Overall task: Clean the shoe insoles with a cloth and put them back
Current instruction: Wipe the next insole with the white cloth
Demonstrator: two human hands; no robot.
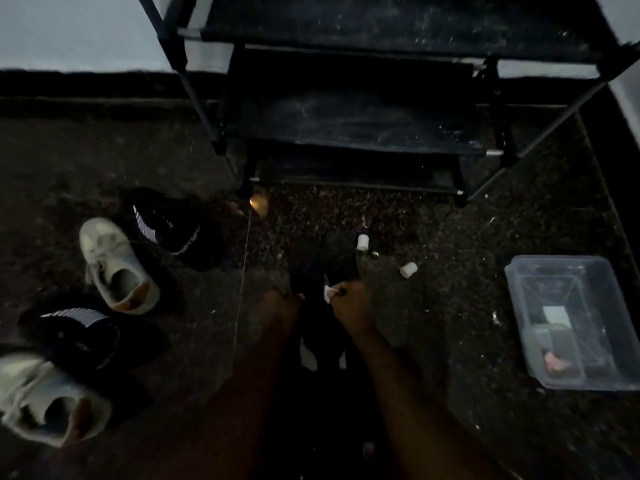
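A black shoe (322, 271) with white patches sits on the dark floor between my arms. My left hand (282, 303) grips its left side, fingers closed on it. My right hand (349, 299) holds the right side of the shoe's opening, with a small white tab pinched at its fingertips. No insole or cloth shows clearly in the dim light. On the left lie two white sneakers (116, 265) (45, 400) and two black shoes with white stripes (166, 226) (79, 330).
A black shoe rack (353, 109) with bare shelves stands straight ahead against the wall. A clear plastic tub (575, 320) with small items sits on the floor at the right. Two small white caps (362, 242) (408, 269) lie just past the shoe.
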